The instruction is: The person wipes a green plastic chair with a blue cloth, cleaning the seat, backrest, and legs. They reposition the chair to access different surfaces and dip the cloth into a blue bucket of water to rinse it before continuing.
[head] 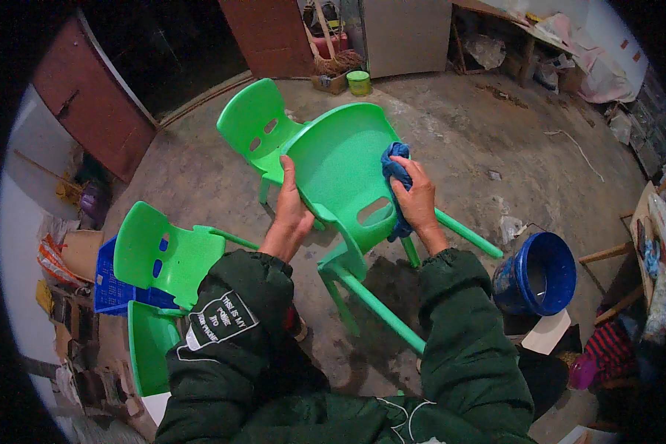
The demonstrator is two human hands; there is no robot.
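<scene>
A green plastic chair [341, 152] is held up in front of me, tilted, with its legs pointing toward the lower right. My left hand [290, 216] grips the left edge of its broad panel, thumb lying along the rim. In my right hand [416, 194] is a crumpled blue cloth [395, 161], pressed against the panel's right edge beside an oval slot. Just behind it stands a second green chair [261, 125], partly covered by the held one. Further green chairs [169, 250] are at my left, one overlapping a blue plastic crate [106, 277].
To my right a blue bucket [546, 275] stands on the concrete floor [455, 133]. A wooden-legged stand [641, 244] holds assorted items beyond it. Brooms [333, 61] and a small lime-green tub [359, 83] are by the far wall. Boxes and clutter [80, 252] line the left side.
</scene>
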